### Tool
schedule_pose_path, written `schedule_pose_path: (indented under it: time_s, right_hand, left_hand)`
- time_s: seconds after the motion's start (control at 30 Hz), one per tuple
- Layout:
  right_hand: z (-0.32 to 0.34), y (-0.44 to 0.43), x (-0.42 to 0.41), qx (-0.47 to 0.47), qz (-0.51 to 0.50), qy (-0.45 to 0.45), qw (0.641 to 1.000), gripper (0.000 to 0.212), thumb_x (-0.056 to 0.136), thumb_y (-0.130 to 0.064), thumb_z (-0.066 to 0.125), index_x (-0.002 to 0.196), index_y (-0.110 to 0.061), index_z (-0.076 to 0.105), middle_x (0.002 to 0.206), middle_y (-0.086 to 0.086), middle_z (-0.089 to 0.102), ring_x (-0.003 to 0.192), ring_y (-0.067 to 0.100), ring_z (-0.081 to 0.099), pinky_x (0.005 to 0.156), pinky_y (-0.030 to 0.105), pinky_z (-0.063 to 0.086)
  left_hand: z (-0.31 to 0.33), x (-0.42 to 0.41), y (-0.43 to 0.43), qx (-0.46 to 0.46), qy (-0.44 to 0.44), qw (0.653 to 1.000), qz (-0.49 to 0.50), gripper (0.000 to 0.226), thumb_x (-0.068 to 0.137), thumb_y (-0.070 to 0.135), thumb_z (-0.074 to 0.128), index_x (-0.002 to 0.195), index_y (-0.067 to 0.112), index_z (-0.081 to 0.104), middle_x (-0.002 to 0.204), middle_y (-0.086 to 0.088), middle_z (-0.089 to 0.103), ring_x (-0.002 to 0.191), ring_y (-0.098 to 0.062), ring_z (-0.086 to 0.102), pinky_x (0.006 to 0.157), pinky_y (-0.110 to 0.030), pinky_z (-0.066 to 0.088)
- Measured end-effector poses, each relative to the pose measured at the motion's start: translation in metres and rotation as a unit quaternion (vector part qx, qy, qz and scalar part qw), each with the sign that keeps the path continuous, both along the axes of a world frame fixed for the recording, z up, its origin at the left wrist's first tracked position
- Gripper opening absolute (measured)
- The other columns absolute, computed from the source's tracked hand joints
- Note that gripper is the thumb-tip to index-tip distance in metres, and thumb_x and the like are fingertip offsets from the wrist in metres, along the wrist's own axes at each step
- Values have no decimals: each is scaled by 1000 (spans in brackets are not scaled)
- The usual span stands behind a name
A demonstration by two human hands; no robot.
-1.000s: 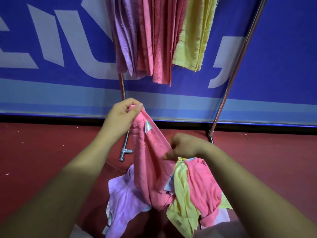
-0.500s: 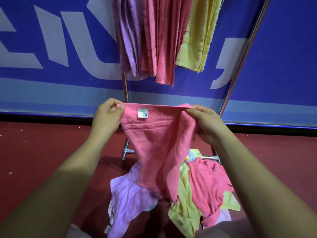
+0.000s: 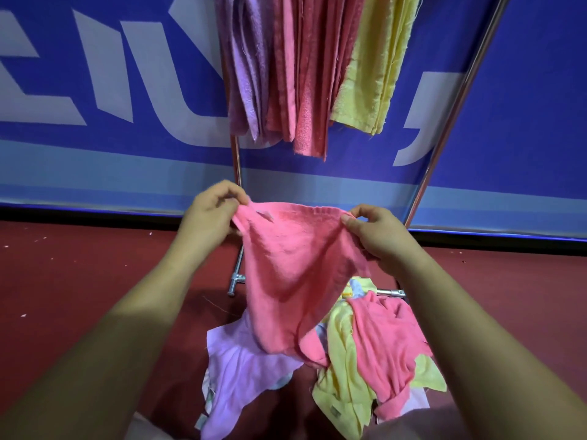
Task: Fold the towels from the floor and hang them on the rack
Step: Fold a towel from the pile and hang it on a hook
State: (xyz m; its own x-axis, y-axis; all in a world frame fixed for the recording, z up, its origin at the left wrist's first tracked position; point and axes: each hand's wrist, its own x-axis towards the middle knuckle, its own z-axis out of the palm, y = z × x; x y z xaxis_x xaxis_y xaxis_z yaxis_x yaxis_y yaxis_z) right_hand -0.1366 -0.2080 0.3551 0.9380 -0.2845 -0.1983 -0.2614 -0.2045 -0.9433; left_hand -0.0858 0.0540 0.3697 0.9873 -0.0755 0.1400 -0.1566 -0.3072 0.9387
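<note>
We are holding a pink towel (image 3: 295, 265) up by its top edge, spread between our two hands. Our left hand (image 3: 209, 214) is pinching the left corner between thumb and curled fingers, and our right hand (image 3: 378, 236) is gripping the right corner the same way, so the edge is running a little slack from one hand to the other. The rest of the cloth is hanging below and between the hands, its lower end drooping in front of the heap on the red floor (image 3: 79, 281); we cannot tell whether it is touching that heap. Lying there near us are a lilac towel (image 3: 241, 369) on the left, a yellow towel (image 3: 343, 360) in the middle and a second pink towel (image 3: 381, 338) on the right. Farther off, the rack (image 3: 444, 128) is standing before a blue banner (image 3: 127, 74), and the hung towels (image 3: 305, 74), lilac, pink and yellow, are dangling above our hands, well apart from the held one.
</note>
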Motion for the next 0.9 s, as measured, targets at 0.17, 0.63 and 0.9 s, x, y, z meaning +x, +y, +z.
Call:
schedule_pose_path:
  time_s: [0.17,0.63,0.9]
  right_hand:
    - [13,26,-6,317,52,-7,947,27,96,8,52,114,-11,61,71,11,60,51,19,63,56,33,61]
    - [12,43,-13,230,106,-113,961,17,91,13,57,106,5,62,94,29,71,91,34,73,90,40,59]
    - [6,13,-8,-383,196,-61,901,18,80,-25,75,68,-15,65,59,-2,70,57,9,68,69,35,57]
  left_hand:
    - [0,-15,-19,-36,30,992,-118,38,92,-11,36,77,9,65,66,4,64,60,-7,59,62,-19,50]
    - [-14,-15,-24,193,-183,955,-128,4,85,13,74,87,13,71,80,5,64,73,-5,55,67,-14,40]
    - [-2,-12,-11,144,-127,969,-157,3,87,19,74,87,20,77,86,7,73,84,-4,65,80,-19,47]
